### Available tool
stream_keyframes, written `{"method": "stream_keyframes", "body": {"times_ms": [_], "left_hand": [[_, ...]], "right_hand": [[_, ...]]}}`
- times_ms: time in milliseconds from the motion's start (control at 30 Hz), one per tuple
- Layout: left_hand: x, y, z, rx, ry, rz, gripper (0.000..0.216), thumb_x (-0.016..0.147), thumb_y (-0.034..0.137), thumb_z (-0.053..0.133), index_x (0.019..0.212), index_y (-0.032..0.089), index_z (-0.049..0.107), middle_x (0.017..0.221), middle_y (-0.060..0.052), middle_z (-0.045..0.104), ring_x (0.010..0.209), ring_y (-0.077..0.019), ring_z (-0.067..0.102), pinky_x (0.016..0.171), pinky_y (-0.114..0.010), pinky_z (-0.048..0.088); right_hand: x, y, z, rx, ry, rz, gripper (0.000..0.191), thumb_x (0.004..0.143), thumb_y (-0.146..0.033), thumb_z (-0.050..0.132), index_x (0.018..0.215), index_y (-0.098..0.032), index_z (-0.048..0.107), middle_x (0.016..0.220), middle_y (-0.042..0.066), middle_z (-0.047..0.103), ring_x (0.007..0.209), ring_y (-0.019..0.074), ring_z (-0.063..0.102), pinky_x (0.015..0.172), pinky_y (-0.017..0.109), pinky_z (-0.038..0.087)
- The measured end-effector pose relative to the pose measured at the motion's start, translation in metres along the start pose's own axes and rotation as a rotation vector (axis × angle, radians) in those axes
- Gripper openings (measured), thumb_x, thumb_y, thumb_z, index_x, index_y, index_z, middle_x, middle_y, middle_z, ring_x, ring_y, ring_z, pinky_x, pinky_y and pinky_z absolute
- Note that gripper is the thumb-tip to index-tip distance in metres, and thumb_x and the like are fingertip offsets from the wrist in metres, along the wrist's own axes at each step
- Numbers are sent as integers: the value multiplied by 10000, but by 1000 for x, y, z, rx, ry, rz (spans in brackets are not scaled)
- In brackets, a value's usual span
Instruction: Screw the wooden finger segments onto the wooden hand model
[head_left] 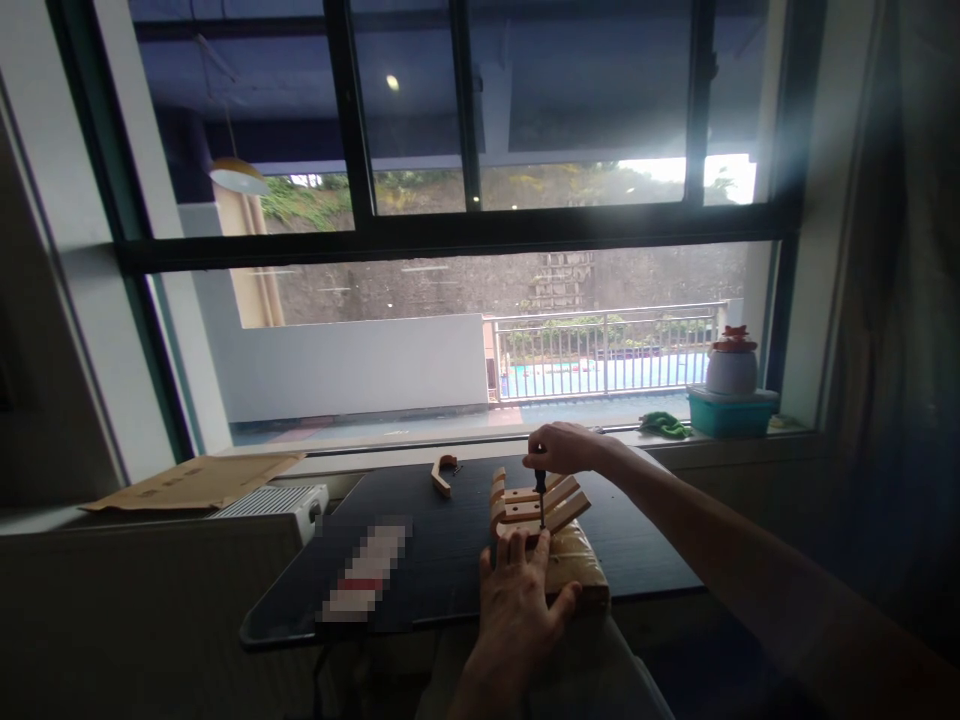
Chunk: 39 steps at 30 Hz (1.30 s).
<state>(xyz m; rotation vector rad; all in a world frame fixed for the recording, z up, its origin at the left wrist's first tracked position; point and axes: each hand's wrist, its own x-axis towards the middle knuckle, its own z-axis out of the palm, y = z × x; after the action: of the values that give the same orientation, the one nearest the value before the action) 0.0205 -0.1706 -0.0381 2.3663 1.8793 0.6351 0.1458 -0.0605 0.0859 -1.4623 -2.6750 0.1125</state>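
A small wooden assembly of slats [536, 503] rests on a brown wrapped block [576, 572] near the front of a dark table [420, 560]. My right hand [564, 448] is closed round the handle of a small screwdriver [540, 497], which stands upright with its tip on the wooden piece. My left hand [517, 605] lies flat with fingers spread against the near side of the wooden piece and the block. A single curved wooden part [443, 473] lies apart on the table behind the assembly, to its left.
A blurred white and red packet [366, 575] lies at the table's front left. Left of the table are a white appliance [274, 502] and flat cardboard [196, 480]. On the windowsill stand a teal box [731, 412] with a white pot [731, 368] and a green item [664, 425].
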Motion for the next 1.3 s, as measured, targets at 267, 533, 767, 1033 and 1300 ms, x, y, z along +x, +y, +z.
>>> {"method": "stream_keyframes", "body": {"times_ms": [267, 533, 767, 1033, 1300], "left_hand": [[4, -10, 12, -24, 29, 49, 638, 831, 573, 372, 1375, 245, 425, 1341, -81, 450, 1286, -297, 308, 1074, -429, 165], [5, -13, 14, -23, 49, 66, 632, 831, 563, 385, 1371, 238, 431, 1345, -85, 452, 1284, -295, 317, 1073, -423, 168], [3, -8, 10, -6, 33, 25, 620, 824, 545, 415, 1362, 239, 445, 1342, -87, 462, 1273, -291, 341, 1065, -429, 192], [5, -15, 18, -8, 59, 72, 625, 837, 571, 390, 1368, 244, 434, 1338, -88, 459, 1279, -291, 328, 1065, -433, 187], [3, -7, 10, 8, 35, 28, 620, 828, 544, 419, 1366, 237, 441, 1346, -83, 458, 1290, -291, 314, 1073, -423, 182]], "right_hand": [[-5, 1, -6, 35, -30, -84, 259, 905, -358, 513, 1019, -145, 607, 952, 37, 632, 804, 151, 607, 725, 343, 511], [4, 6, 7, 38, -4, 3, 271, 911, -365, 504, 1034, -140, 594, 970, 45, 627, 803, 148, 609, 712, 337, 517], [-1, 6, -6, 35, -7, -72, 269, 905, -365, 512, 1036, -148, 603, 970, 42, 630, 806, 150, 607, 721, 342, 513], [-1, 10, 4, 38, 12, -105, 270, 905, -370, 508, 1012, -146, 613, 939, 33, 635, 810, 157, 607, 737, 350, 505], [7, 11, 8, 66, -16, 1, 281, 909, -376, 503, 1028, -140, 597, 974, 45, 626, 812, 153, 609, 719, 342, 516]]}}
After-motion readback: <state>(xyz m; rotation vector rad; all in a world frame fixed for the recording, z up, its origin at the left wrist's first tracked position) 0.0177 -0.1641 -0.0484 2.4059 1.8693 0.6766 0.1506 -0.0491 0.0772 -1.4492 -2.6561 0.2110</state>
